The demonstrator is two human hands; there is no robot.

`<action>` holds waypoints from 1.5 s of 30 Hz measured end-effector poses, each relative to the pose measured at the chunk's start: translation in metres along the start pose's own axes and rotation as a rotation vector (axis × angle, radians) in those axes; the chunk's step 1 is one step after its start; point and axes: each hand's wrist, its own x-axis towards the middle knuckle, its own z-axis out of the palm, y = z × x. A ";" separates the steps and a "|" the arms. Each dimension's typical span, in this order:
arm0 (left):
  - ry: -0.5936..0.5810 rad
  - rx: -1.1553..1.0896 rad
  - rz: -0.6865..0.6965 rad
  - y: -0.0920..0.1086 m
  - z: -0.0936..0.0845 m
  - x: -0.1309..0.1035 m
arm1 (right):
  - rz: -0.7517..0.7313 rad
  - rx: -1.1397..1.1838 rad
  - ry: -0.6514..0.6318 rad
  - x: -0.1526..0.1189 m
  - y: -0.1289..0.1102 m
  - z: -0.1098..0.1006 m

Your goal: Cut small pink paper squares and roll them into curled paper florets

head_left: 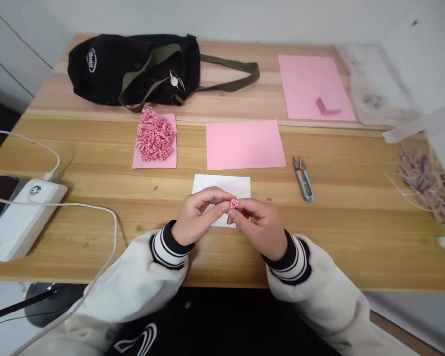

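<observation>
Between the fingertips of my left hand and my right hand is a small pink bead-tipped cluster; both hands pinch it. It resembles the strands in the heap of pink flower stamens, which rests on a small pink sheet at the left. Below my hands lies a white sheet of paper, partly covered by them. A larger pink sheet is flat beyond the white one. Blue-handled thread snips lie to the right, blades pointing away.
A black bag with green straps and a wristwatch on it lies at the back. A white power bank trails a cable at left. Far right are another pink sheet, clear plastic and dried purple stems.
</observation>
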 end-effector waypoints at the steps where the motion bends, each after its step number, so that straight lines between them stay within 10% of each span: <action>1: 0.004 -0.007 -0.003 0.000 0.000 0.000 | -0.006 -0.016 -0.003 0.000 0.000 0.000; 29: -0.059 -0.207 -0.087 -0.003 0.002 0.001 | 0.011 0.034 -0.017 -0.001 -0.001 -0.001; 45: 0.011 -0.205 -0.144 -0.006 0.003 0.000 | 0.287 0.512 -0.043 0.005 0.005 -0.001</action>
